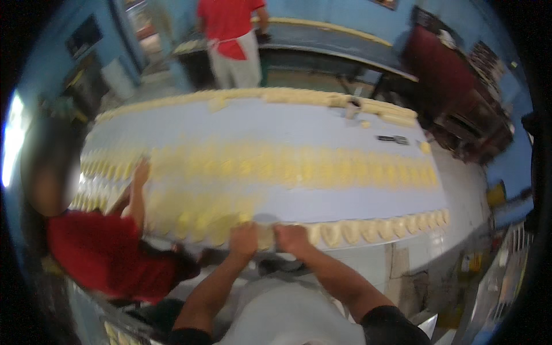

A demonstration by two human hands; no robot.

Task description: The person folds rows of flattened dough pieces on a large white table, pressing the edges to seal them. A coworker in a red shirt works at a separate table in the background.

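At the near edge of the table, my left hand [244,239] and my right hand [293,239] are curled at either side of a pale flat dough piece [266,237]. Each hand appears to grip one side of it, though blur and the curled fingers hide the exact hold. Right of my right hand, a row of flattened dough pieces [369,231] runs along the edge. To the left of my left hand lie dough pieces with yellow topping [186,220]. Yellow crumbs cover that part of the white tabletop [340,205].
A co-worker in a red shirt [103,254] reaches over the table at my left. Across the middle runs a long row of yellow-topped pieces [306,168]. Dough rolls [302,95], a cup [352,108] and a dark tool [393,139] lie beyond. Another person [233,39] stands behind the table.
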